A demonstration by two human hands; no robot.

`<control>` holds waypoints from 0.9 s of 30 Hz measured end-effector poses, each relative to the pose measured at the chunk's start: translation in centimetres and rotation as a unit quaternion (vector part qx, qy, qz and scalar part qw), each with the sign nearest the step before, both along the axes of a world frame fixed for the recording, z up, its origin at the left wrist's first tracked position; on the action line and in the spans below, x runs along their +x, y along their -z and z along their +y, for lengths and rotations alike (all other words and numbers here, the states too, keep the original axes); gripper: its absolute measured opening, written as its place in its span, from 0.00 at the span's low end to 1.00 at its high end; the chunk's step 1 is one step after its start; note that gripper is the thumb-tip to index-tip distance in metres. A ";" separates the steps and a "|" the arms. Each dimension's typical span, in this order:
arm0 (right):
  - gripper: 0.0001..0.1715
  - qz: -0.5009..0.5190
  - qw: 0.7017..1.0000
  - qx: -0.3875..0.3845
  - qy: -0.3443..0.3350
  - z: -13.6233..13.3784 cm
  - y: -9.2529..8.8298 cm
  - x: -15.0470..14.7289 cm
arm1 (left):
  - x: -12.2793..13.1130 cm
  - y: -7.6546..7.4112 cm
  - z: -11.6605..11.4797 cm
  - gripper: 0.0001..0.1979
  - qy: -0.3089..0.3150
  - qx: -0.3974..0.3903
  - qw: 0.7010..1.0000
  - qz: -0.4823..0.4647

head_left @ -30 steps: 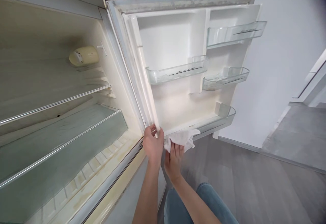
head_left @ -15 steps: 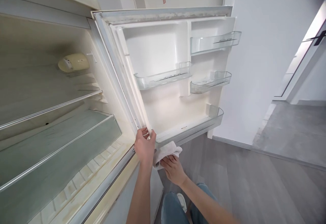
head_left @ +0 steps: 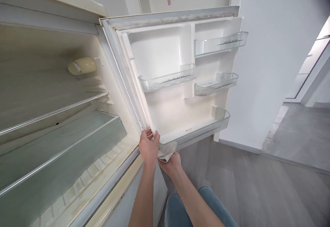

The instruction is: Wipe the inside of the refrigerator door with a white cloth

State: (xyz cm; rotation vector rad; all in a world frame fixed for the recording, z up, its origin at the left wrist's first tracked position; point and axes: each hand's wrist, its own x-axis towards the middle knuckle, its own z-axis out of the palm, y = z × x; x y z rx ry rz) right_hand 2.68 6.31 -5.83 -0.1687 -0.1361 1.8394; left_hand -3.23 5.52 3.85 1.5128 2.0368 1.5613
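My left hand [head_left: 149, 147] pinches the door gasket [head_left: 145, 110]; my right hand [head_left: 172, 164], clutching the cloth [head_left: 167, 151], has slid in beside it, apparently wiping underneath.

The cloth [head_left: 167, 153] is soft white fabric, limp and matt (a little grey at the folds). At its twelve o'clock the door liner [head_left: 165, 48] is smooth white plastic with a dull sheen, and the door bins [head_left: 167, 79] are clear glossy plastic. The door seal [head_left: 135, 82] looks like rubber, matt and grimy. At nine o'clock the shelves [head_left: 64, 134] are glass, metal-edged. The floor [head_left: 257, 185] is matt grey wood-grain.
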 end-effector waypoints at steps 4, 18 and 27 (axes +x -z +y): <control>0.25 0.004 0.999 -0.009 -0.045 0.0 -0.6 1.8 | -0.1 -0.1 0.0 0.11 0.009 -0.003 1.000 0.005; 0.23 -0.064 0.982 -0.110 0.142 3.5 0.1 16.8 | 0.0 -0.2 -0.1 0.13 0.001 -0.010 1.000 0.005; 0.25 -0.075 0.946 -0.137 0.285 6.8 -1.9 27.7 | 0.3 -0.2 -0.2 0.14 -0.003 -0.012 1.000 -0.006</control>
